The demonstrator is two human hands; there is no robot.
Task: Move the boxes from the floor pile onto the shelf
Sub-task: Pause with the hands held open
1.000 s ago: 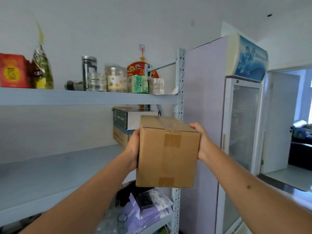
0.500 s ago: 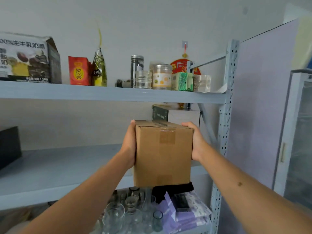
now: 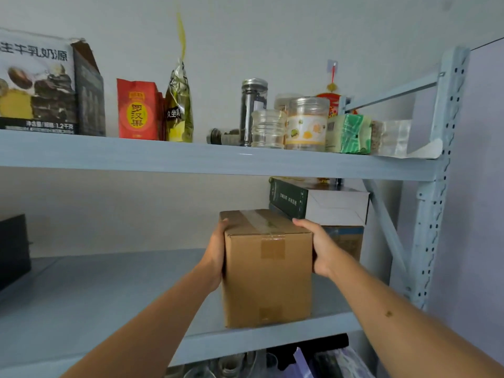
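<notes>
Landmark = cardboard box (image 3: 268,271), brown, taped seam on top + front, upright on middle shelf (image 3: 109,293), bottom edge at the shelf's front lip; can't tell if fully resting.

Far left of box: black box (image 3: 13,249) on same shelf, cut off by frame edge. Above-left of box, on upper shelf (image 3: 191,159): big printed carton (image 3: 46,83) w/ Chinese text, then red pouch (image 3: 137,110), then green-yellow foil bag (image 3: 178,107) leaning next to it.

Left hand (image 3: 216,257) flat against box's left side, fingers up along the top-left edge, thumb hidden, wrapped on the box. Forearm comes from lower left.

Straight above box on upper shelf: tall metal-lid jar (image 3: 252,107), small clear jar (image 3: 268,128) in front of it, labelled plastic jar (image 3: 306,124) just right. Red hanging ornament (image 3: 331,88) on wall behind jars.

Right hand (image 3: 321,249) gripping box's right side, fingers over the top-right edge. Forearm from lower right.

Behind-right of box, same shelf: stack w/ dark green box (image 3: 286,197) and white box (image 3: 338,205) on top, brown carton (image 3: 346,241) under. Above-right: green packet (image 3: 350,133), clear bag (image 3: 392,137). Far right: perforated shelf post (image 3: 441,186).

Below box, lower level: glassware (image 3: 229,366), dark + purple items, blurry.
</notes>
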